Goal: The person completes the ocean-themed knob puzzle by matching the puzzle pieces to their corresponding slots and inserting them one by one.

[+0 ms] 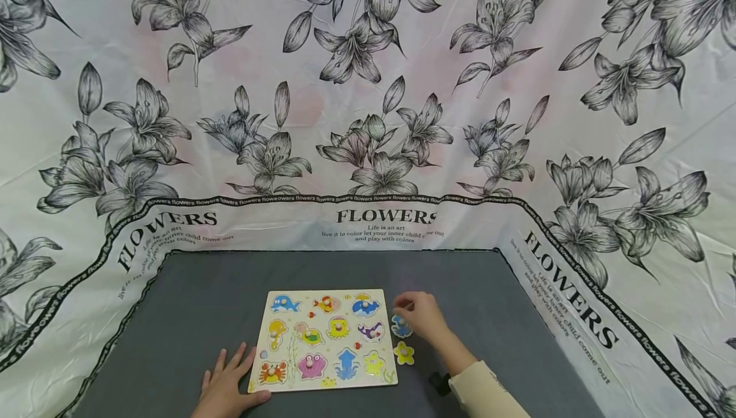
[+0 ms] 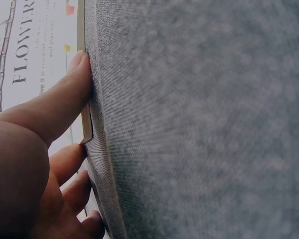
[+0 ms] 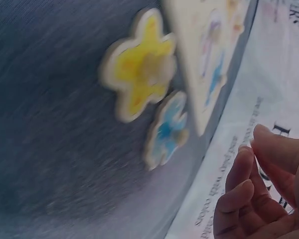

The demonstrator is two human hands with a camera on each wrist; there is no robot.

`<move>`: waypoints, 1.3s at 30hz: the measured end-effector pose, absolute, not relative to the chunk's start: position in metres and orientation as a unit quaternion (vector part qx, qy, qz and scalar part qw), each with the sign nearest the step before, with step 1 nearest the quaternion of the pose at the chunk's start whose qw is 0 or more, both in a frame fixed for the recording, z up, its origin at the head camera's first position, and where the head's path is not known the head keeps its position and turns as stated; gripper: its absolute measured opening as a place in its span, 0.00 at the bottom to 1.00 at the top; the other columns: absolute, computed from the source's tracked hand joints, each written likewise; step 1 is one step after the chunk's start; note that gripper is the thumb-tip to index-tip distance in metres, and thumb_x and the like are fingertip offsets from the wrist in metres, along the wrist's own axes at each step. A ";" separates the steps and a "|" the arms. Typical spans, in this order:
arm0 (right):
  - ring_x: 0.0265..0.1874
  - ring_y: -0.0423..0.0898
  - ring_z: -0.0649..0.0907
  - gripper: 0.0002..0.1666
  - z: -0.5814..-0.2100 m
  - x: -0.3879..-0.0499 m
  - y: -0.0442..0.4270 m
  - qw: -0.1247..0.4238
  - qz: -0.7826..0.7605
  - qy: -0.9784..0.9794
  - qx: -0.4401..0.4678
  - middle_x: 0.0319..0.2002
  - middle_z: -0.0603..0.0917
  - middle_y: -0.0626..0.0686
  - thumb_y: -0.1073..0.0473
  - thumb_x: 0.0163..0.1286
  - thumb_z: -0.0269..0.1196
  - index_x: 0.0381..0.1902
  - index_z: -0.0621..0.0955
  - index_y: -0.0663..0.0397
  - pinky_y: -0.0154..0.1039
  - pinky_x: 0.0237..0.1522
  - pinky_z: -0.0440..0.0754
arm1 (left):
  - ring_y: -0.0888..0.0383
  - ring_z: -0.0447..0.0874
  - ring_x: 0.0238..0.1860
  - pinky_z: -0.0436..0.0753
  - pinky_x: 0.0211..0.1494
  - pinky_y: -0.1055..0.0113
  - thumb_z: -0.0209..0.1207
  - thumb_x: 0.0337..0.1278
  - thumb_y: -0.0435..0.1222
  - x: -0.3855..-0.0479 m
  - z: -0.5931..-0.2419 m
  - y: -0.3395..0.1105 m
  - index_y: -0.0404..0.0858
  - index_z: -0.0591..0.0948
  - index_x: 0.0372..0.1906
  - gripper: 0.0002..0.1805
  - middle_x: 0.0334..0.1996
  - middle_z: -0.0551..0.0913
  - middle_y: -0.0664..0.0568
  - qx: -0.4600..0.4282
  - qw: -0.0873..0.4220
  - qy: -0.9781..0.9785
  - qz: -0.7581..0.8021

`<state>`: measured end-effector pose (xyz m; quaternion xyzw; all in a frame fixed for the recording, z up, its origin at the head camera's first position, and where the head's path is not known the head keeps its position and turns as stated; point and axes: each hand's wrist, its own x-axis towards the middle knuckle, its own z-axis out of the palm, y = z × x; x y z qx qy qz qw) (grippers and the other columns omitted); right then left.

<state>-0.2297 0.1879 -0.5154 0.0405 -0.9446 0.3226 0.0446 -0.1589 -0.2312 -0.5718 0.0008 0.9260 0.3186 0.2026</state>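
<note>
A light wooden knob puzzle board [image 1: 292, 348] with colourful sea animals lies on the dark surface. My left hand [image 1: 230, 383] rests at its near left corner, fingers spread along the side and the thumb [image 2: 72, 94] touching the front edge. To the right of the board sit two loose knobbed pieces: a yellow star-shaped piece [image 1: 404, 353] and a blue piece [image 1: 400, 326] just beyond it. Over the blue piece hovers my right hand [image 1: 424, 317]. Its fingers are loosely bent, thumb and forefinger tips close together with nothing visible between them, apart from both pieces in the right wrist view.
A dark grey cloth [image 1: 201, 303] covers the work surface. White fabric [image 1: 379, 226] with printed lilies and lettering surrounds it at the back and sides. A small black object [image 1: 439, 383] is beside the right sleeve [image 1: 483, 389].
</note>
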 end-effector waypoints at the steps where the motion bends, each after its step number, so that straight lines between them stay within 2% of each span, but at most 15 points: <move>1: 0.30 0.40 0.83 0.04 -0.517 -0.230 0.190 0.049 0.318 -0.946 0.040 0.33 0.88 0.46 0.63 0.64 0.72 0.37 0.89 0.53 0.37 0.31 0.83 | 0.21 0.34 0.75 0.37 0.69 0.21 0.73 0.37 0.66 -0.159 -0.571 -0.231 0.34 0.61 0.77 0.65 0.78 0.52 0.30 0.001 0.203 0.926 0.320; 5: 0.31 0.42 0.84 0.05 -0.525 -0.232 0.197 0.046 0.305 -0.951 0.029 0.34 0.88 0.48 0.65 0.62 0.73 0.36 0.89 0.53 0.40 0.32 0.85 | 0.21 0.33 0.75 0.36 0.69 0.21 0.73 0.37 0.65 -0.160 -0.568 -0.231 0.34 0.61 0.77 0.65 0.78 0.52 0.30 0.001 0.207 0.923 0.326; 11: 0.34 0.45 0.85 0.08 -0.531 -0.233 0.201 0.013 0.302 -0.953 0.018 0.37 0.88 0.50 0.67 0.60 0.74 0.38 0.89 0.53 0.42 0.33 0.86 | 0.21 0.33 0.75 0.36 0.69 0.21 0.73 0.38 0.65 -0.161 -0.565 -0.232 0.33 0.61 0.77 0.65 0.77 0.52 0.29 0.004 0.206 0.921 0.330; 19: 0.30 0.41 0.79 0.07 -0.541 -0.234 0.202 -0.005 0.284 -0.959 0.023 0.33 0.86 0.48 0.68 0.61 0.73 0.36 0.89 0.53 0.38 0.30 0.79 | 0.21 0.33 0.75 0.36 0.69 0.21 0.73 0.38 0.65 -0.164 -0.564 -0.232 0.33 0.61 0.77 0.64 0.77 0.52 0.29 0.007 0.205 0.921 0.332; 31: 0.30 0.40 0.82 0.04 -0.545 -0.237 0.199 0.006 0.282 -0.959 0.032 0.34 0.89 0.49 0.67 0.61 0.73 0.33 0.90 0.53 0.38 0.31 0.82 | 0.20 0.34 0.75 0.37 0.68 0.20 0.72 0.39 0.67 -0.169 -0.568 -0.237 0.33 0.62 0.77 0.64 0.77 0.53 0.29 0.011 0.210 0.924 0.318; 36: 0.31 0.42 0.84 0.04 -0.538 -0.237 0.194 0.027 0.290 -0.956 0.023 0.33 0.89 0.49 0.66 0.61 0.73 0.34 0.90 0.54 0.40 0.34 0.84 | 0.20 0.35 0.75 0.37 0.68 0.20 0.72 0.40 0.67 -0.170 -0.568 -0.239 0.33 0.62 0.77 0.64 0.77 0.53 0.29 0.015 0.211 0.926 0.313; 39: 0.32 0.41 0.83 0.04 -0.530 -0.235 0.187 0.022 0.301 -0.953 0.026 0.35 0.89 0.49 0.65 0.63 0.72 0.36 0.91 0.54 0.39 0.33 0.84 | 0.20 0.34 0.75 0.37 0.68 0.20 0.72 0.40 0.67 -0.171 -0.567 -0.240 0.33 0.62 0.77 0.64 0.77 0.53 0.29 0.014 0.213 0.926 0.312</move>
